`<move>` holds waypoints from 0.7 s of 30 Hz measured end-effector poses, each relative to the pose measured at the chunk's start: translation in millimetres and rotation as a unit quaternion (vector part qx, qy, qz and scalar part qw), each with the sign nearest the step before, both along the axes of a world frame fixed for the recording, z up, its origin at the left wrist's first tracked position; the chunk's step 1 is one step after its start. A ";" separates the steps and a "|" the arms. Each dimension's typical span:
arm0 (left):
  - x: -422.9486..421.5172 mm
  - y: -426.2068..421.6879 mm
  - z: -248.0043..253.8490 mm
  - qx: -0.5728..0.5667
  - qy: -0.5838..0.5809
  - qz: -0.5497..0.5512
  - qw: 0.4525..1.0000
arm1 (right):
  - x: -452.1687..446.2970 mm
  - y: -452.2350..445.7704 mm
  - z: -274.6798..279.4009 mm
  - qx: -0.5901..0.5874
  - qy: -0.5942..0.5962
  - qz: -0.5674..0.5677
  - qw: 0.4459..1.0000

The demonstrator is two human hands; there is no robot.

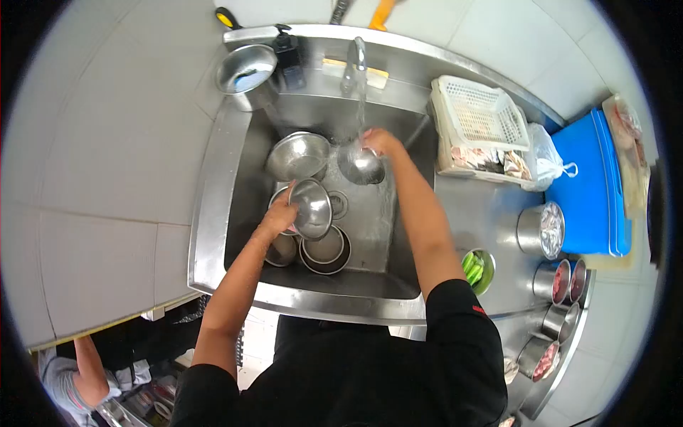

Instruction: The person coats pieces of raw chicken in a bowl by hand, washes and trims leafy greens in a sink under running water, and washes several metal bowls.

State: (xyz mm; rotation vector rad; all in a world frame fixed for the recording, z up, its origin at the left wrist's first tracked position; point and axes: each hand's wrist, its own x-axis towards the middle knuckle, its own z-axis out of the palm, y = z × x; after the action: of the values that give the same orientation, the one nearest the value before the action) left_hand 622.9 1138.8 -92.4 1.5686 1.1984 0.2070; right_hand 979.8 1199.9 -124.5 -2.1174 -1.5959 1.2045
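My right hand (pixel 380 142) grips the rim of a metal bowl (pixel 361 165) under the stream from the faucet (pixel 358 53). Water runs down into the sink (pixel 366 245). Tilted in my left hand (pixel 282 213) is a second metal bowl (pixel 311 208), its inside facing right. Just behind that lies a larger metal bowl (pixel 297 156) in the sink's back left. Round metal containers (pixel 325 248) sit at the front left of the basin, partly under my left hand and its bowl.
Left of the faucet stand a metal pot (pixel 247 75) and a black bottle (pixel 288 58). White baskets (pixel 480 117), a blue box (pixel 587 188), a bowl of green vegetables (pixel 475 270) and several metal pots (pixel 541 230) occupy the right counter. Another person (pixel 78 381) is at lower left.
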 end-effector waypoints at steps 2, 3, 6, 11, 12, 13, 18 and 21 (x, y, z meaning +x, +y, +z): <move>-6.1 1.9 -14.1 0.018 -0.005 0.014 1.000 | -7.0 29.1 14.1 0.007 -0.023 0.025 0.999; -6.7 3.6 -21.0 0.026 -0.013 0.014 0.999 | -6.3 39.0 11.8 0.057 0.018 0.006 0.998; 17.2 11.5 7.7 -0.113 -0.058 0.082 0.989 | -13.4 41.0 26.4 0.127 0.072 -0.045 0.988; 98.1 35.1 35.9 -0.160 -0.177 0.178 0.955 | -70.9 -23.6 58.3 0.357 -0.055 -0.103 0.927; 116.4 38.2 35.7 -0.170 -0.218 0.175 0.945 | -80.4 -35.8 59.5 0.328 -0.052 -0.108 0.937; 132.6 43.9 33.6 -0.181 -0.258 0.173 0.933 | -89.9 -47.6 64.0 0.299 -0.050 -0.114 0.946; 177.8 80.2 -4.3 -0.170 -0.196 0.113 0.959 | -92.6 -86.5 52.2 0.323 0.063 -0.074 0.941; 183.2 97.2 -10.1 -0.050 -0.204 0.126 0.970 | -76.4 -107.5 58.6 0.178 -0.021 -0.009 0.984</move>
State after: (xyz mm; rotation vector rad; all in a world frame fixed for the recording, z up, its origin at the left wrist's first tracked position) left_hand 806.0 1235.9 -102.4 1.2076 1.0572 0.5971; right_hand 903.4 1092.4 -65.9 -1.9313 -1.6611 0.8001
